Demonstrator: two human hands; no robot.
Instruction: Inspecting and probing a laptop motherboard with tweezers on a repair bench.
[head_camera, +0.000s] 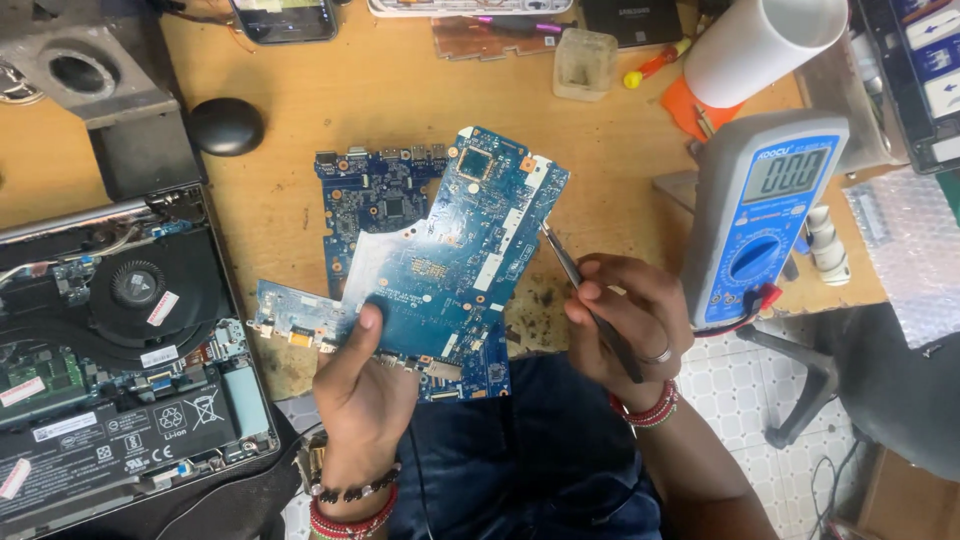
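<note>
Left hand (362, 385) grips a blue motherboard (450, 265) at its 7 o'clock edge, thumb on top; board's tilted, chips and white labels showing, held over the wooden bench (300, 90); right hand (628, 325) pinches tweezers (590, 300) at the board's 3 o'clock side; multimeter (757, 220) further right.

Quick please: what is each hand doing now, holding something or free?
Left hand: closed on blue board.
Right hand: closed on tweezers.

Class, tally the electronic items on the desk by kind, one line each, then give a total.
Blue circuit boards: 2 (held board, board behind)
Multimeter: 1
Opened laptop: 1
Phone: 1
Total: 5
</note>
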